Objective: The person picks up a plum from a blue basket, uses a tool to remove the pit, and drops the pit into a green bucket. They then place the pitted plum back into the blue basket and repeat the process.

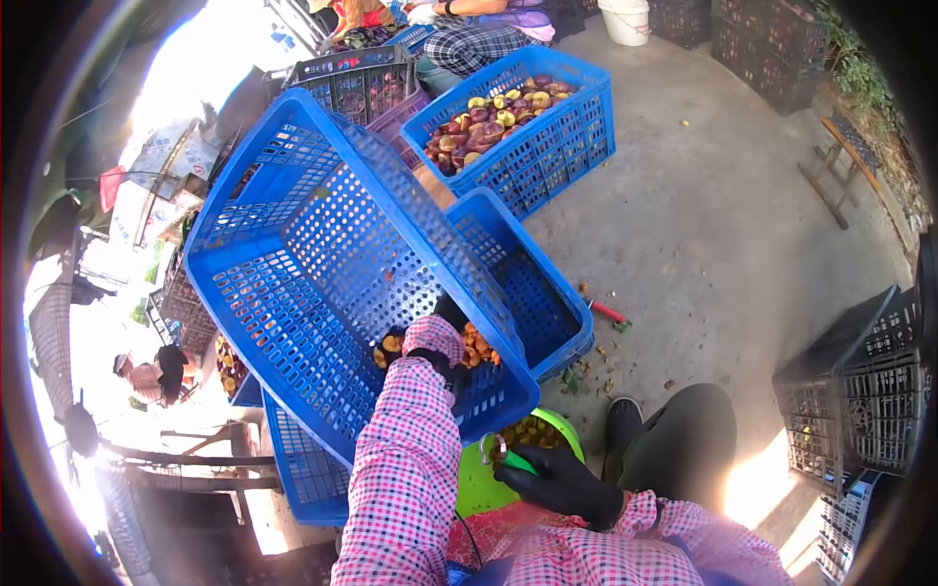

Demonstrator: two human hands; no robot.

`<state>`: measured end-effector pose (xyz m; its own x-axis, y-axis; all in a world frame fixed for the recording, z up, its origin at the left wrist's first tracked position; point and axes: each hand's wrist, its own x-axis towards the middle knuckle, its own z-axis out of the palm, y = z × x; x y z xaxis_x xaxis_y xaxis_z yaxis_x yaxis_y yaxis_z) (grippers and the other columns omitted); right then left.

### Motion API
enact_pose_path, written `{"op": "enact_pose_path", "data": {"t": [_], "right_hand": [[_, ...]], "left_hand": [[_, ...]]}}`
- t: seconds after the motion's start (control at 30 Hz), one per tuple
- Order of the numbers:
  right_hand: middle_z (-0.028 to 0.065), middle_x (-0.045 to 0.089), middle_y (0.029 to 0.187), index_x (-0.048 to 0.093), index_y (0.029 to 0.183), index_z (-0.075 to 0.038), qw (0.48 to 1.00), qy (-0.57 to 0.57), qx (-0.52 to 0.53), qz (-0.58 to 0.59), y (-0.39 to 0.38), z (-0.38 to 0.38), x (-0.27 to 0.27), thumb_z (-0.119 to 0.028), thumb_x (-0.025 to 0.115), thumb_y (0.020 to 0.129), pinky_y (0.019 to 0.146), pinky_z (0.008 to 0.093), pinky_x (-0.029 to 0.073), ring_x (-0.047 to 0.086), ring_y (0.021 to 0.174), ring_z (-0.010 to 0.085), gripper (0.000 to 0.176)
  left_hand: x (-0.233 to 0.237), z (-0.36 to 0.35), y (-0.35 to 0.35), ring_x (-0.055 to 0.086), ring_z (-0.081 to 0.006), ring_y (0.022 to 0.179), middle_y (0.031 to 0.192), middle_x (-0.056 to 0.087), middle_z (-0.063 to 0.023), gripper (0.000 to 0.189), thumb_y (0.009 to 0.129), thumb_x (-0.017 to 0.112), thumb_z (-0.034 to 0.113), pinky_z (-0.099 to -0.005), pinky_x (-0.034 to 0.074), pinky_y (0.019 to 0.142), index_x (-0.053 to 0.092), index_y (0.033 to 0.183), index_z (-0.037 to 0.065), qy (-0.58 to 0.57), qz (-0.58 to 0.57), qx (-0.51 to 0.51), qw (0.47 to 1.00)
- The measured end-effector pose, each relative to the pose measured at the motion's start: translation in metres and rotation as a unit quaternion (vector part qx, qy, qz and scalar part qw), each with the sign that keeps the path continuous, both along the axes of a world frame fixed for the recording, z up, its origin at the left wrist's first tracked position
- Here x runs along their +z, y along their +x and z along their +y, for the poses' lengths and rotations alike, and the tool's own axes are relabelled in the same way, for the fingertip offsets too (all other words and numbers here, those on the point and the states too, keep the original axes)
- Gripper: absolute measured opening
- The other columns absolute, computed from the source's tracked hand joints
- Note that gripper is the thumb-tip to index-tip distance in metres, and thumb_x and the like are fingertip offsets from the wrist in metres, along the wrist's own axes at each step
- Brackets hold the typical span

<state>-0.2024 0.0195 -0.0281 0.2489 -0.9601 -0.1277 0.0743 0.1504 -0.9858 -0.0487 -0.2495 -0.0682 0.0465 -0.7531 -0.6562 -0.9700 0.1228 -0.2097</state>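
Observation:
My left arm, in a pink checked sleeve, reaches into a large tilted blue basket (283, 283). My left hand (447, 337), in a black glove, is mostly hidden by the sleeve, beside orange fruit pieces (479, 348) and some dark-skinned fruit (391, 344) at the basket's low end; its fingers cannot be made out. My right hand (562, 481), also black-gloved, is closed around the green handle of a tool (518, 463) with a curved metal end. That tool is over a bright green basin (479, 488) holding yellowish pieces.
Behind stands a blue crate (547, 156) of halved red and yellow fruit, near a seated person (479, 44). Another blue crate (576, 337) sits under the basket. A red-handled tool (608, 312) lies on the floor. Black crates (850, 391) are stacked at right.

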Motion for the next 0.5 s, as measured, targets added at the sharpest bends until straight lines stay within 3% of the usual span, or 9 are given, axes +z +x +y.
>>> {"op": "enact_pose_path", "data": {"t": [0.07,0.13,0.2,0.27,0.33,0.37,0.4,0.43,0.5], "right_hand": [[0.0102,0.064,0.071,0.062,0.102,-0.006,0.999,0.044,0.007,-0.018,-0.002,0.0,0.002,-0.035,0.06,0.093,0.061,0.0344,0.048,0.064,0.064,0.0187,0.031],[0.0092,0.064,0.071,0.062,0.104,-0.006,0.996,0.084,0.014,-0.037,-0.002,-0.003,0.007,-0.034,0.06,0.093,0.061,0.0332,0.048,0.064,0.064,0.0167,0.03],[0.0068,0.064,0.07,0.062,0.107,-0.005,0.996,0.075,-0.03,-0.045,-0.001,-0.003,0.011,-0.032,0.06,0.093,0.06,0.032,0.049,0.063,0.064,0.0134,0.031],[0.0073,0.063,0.07,0.061,0.107,-0.005,0.996,0.07,-0.04,-0.043,0.004,0.0,0.004,-0.031,0.059,0.094,0.058,0.0335,0.049,0.063,0.062,0.0179,0.029],[0.0117,0.064,0.071,0.062,0.104,-0.005,0.95,-0.166,-0.095,0.247,0.004,0.001,0.004,-0.031,0.059,0.093,0.056,0.0376,0.05,0.064,0.062,0.0256,0.028],[0.0164,0.065,0.074,0.062,0.102,-0.007,0.95,-0.144,-0.085,0.264,0.008,0.002,0.0,-0.034,0.06,0.091,0.055,0.0424,0.05,0.065,0.066,0.0323,0.03],[0.0185,0.065,0.073,0.061,0.1,-0.007,0.939,-0.231,-0.102,0.232,0.006,0.0,0.011,-0.037,0.061,0.09,0.055,0.0455,0.049,0.065,0.065,0.0341,0.031],[0.0181,0.064,0.073,0.061,0.099,-0.007,0.945,-0.217,-0.109,0.218,0.012,0.001,0.006,-0.036,0.061,0.09,0.055,0.0458,0.048,0.064,0.064,0.0349,0.03],[0.0177,0.064,0.072,0.06,0.098,-0.007,0.955,-0.197,-0.103,0.198,0.024,0.007,0.002,-0.034,0.06,0.091,0.055,0.046,0.048,0.064,0.062,0.0356,0.028]], "left_hand": [[-0.115,-0.046,0.044,0.066,-0.0272,0.092,0.101,0.069,-0.0153,0.041,0.082,0.069,0.036,-0.0413,0.053,0.075,0.067,0.104,0.001,-0.115,0.265,-0.059,0.956],[-0.174,-0.064,0.077,0.068,-0.0262,0.083,0.096,0.07,-0.0151,0.041,0.08,0.071,0.036,-0.0411,0.054,0.069,0.068,0.098,-0.001,-0.17,0.503,-0.092,0.842],[-0.103,-0.039,0.065,0.061,-0.0196,0.049,0.083,0.067,-0.0128,0.039,0.081,0.07,0.034,-0.0312,0.052,0.055,0.064,0.101,0.002,0.058,0.433,0.223,0.871],[-0.029,0.018,0.058,0.064,-0.0182,0.06,0.088,0.066,-0.0109,0.037,0.086,0.064,0.029,-0.0296,0.05,0.053,0.058,0.112,0.004,-0.015,0.585,0.292,0.756],[0.023,0.064,0.052,0.064,-0.0152,0.072,0.093,0.064,-0.0083,0.035,0.092,0.058,0.029,-0.0288,0.049,0.054,0.055,0.117,0.004,-0.014,0.7,0.344,0.626],[0.039,0.089,0.055,0.064,-0.0152,0.072,0.093,0.064,-0.0083,0.035,0.092,0.058,0.029,-0.0288,0.049,0.054,0.055,0.117,0.004,-0.018,0.694,0.359,0.623],[0.052,0.113,0.06,0.063,-0.0138,0.076,0.095,0.063,-0.0076,0.034,0.095,0.054,0.031,-0.0278,0.049,0.056,0.056,0.116,0.005,-0.017,0.717,0.338,0.609],[0.063,0.136,0.063,0.062,-0.0124,0.079,0.098,0.062,-0.0069,0.034,0.097,0.051,0.033,-0.0268,0.049,0.058,0.056,0.116,0.005,-0.02,0.74,0.316,0.594],[0.072,0.185,0.058,0.059,-0.0107,0.073,0.096,0.064,-0.006,0.046,0.099,0.044,0.046,-0.0239,0.046,0.058,0.057,0.119,0.007,-0.046,0.732,0.381,0.563]]}}
